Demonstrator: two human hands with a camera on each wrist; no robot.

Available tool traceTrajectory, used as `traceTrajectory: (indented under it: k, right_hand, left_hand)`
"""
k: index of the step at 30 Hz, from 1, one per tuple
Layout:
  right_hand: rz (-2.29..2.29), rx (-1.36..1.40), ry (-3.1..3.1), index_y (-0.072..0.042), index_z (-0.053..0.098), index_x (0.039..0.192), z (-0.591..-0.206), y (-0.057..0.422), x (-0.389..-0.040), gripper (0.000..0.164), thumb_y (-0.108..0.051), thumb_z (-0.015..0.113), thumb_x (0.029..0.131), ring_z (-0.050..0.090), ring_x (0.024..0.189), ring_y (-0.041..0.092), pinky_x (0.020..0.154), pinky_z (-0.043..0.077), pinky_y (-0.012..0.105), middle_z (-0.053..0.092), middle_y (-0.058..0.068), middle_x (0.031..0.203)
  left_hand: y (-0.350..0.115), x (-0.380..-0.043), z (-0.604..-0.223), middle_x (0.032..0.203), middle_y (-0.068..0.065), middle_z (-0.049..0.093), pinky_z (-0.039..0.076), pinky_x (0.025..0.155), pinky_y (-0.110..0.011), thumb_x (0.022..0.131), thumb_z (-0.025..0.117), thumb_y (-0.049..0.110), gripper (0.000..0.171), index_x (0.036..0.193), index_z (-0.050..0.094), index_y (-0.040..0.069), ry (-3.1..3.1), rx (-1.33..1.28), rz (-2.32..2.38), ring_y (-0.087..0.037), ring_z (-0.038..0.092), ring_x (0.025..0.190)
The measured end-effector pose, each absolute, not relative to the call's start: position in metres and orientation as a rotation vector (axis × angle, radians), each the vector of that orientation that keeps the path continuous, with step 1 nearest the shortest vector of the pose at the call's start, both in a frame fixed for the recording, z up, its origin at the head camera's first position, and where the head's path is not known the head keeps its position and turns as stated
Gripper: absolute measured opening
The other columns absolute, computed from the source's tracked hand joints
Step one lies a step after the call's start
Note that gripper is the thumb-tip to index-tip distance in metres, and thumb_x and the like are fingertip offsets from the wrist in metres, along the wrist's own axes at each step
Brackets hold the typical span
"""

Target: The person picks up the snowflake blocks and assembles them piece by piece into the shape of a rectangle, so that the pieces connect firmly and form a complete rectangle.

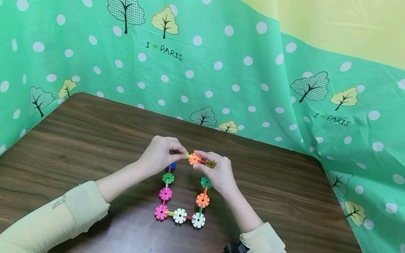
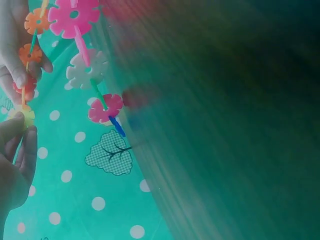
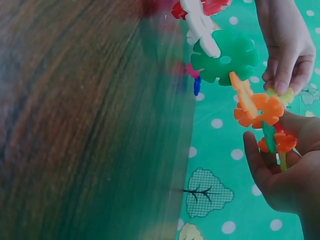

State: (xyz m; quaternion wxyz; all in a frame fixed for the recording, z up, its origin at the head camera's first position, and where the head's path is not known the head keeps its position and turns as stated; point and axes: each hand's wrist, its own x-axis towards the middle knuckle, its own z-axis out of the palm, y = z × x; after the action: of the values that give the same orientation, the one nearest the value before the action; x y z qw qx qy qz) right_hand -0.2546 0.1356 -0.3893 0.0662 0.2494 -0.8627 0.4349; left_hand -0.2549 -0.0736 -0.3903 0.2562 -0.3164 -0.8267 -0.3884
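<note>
Toothed plastic snowflake discs, slotted edge to edge, form a chain on the table. In the head view, my left hand [image 1: 158,157] pinches a yellow disc [image 2: 22,116] between thumb and fingers. It joins an orange disc [image 1: 194,159], which my right hand [image 1: 220,175] holds between thumb and index finger. The chain's right side runs through a green disc [image 1: 206,182] and another orange disc [image 1: 203,200] to a white disc [image 1: 198,220]. Its left side has a blue disc [image 1: 173,165], partly behind my left hand, a green disc [image 1: 168,178] and a pink disc [image 1: 165,193].
Dark wood-grain table [image 1: 117,238] lies under the chain. A green polka-dot curtain [image 1: 209,87] hangs behind the far edge and along the sides. A small black device [image 1: 233,250] is at my right sleeve [image 1: 266,251].
</note>
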Motion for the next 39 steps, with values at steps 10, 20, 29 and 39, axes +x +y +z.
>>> traceTrajectory:
  k: [10,20,29,39]
  right_hand:
    - [1.336,0.724,-2.627,-0.013,0.069,0.114,-0.39,0.134,-0.254,0.035,-0.016,0.074,0.08,0.064,0.086,0.014,0.065,0.051,0.022,0.071,0.006,0.106]
    - [1.255,0.59,-2.666,-0.014,0.07,0.108,-0.39,0.133,-0.257,0.032,-0.013,0.078,0.077,0.057,0.073,0.013,0.058,0.047,0.022,0.067,0.001,0.086]
    - [1.29,0.582,-2.655,-0.015,0.071,0.107,-0.394,0.138,-0.261,0.032,-0.013,0.079,0.076,0.059,0.08,0.015,0.061,0.047,0.024,0.068,0.002,0.089]
    - [1.316,0.559,-2.679,-0.016,0.07,0.108,-0.395,0.139,-0.262,0.032,-0.015,0.079,0.077,0.06,0.084,0.016,0.066,0.048,0.027,0.068,0.002,0.09]
  left_hand:
    - [-0.073,-0.259,-0.393,0.076,-0.001,0.071,0.053,0.063,-0.02,0.077,0.077,0.013,0.005,0.078,0.075,0.009,-2.274,-0.84,-1.125,-0.007,0.063,0.065]
    - [-0.085,-0.267,-0.393,0.102,-0.009,0.069,0.054,0.082,-0.033,0.08,0.076,0.015,0.029,0.105,0.067,0.002,-2.689,-0.775,-1.125,-0.02,0.066,0.092]
    - [-0.097,-0.272,-0.408,0.127,-0.016,0.059,0.043,0.1,-0.043,0.084,0.072,0.028,0.056,0.128,0.053,-0.001,-3.078,-0.802,-1.007,-0.029,0.054,0.12]
    - [-0.099,-0.272,-0.414,0.12,-0.014,0.061,0.044,0.098,-0.041,0.082,0.075,0.022,0.053,0.125,0.054,-0.001,-3.107,-0.871,-1.011,-0.027,0.056,0.114]
